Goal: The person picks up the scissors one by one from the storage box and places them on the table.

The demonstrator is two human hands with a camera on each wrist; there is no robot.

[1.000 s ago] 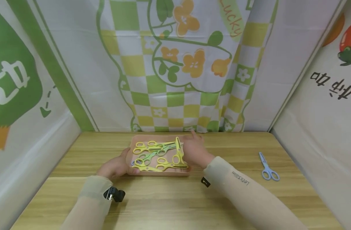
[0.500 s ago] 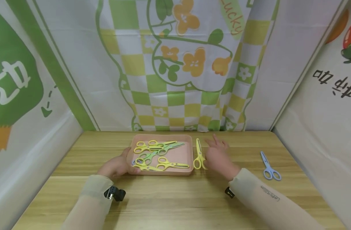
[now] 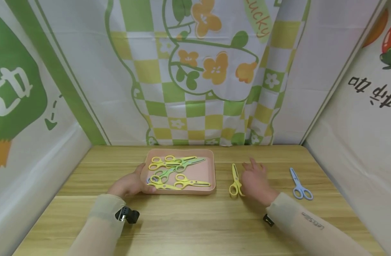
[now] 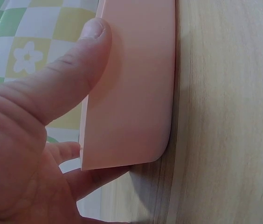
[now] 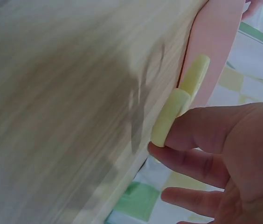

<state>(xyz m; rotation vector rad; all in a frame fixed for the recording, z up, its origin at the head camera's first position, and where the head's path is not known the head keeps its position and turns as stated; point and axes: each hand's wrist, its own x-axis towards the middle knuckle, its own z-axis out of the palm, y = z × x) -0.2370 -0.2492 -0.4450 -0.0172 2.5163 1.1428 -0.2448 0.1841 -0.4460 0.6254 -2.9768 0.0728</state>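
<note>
We see the scissors (image 3: 235, 177) in slim yellow, their blade end pointing to the back of the table (image 3: 182, 220) and their 2 loops toward us; in the right wrist view the loops show edge-on, thick and smooth. The right hand (image 3: 255, 181) pinches 1 loop between thumb and index finger, closed down to its thickness, with other fingers spread apart. The scissors are right of the tray (image 3: 205, 172) and apart from it, while the blue scissors (image 3: 297, 184) lie farther right on the table. The tray is pink and shallow, with rounded corners. In it we find yellow pairs (image 3: 192, 183) and green blades and handles (image 3: 169, 173), overlapping mostly toward the left, plus a bluish handle (image 3: 148, 180) partly hidden in the near left corner. The left hand (image 3: 131, 184) grips the tray's left end, thumb against the near wall, fingers round the corner
</note>
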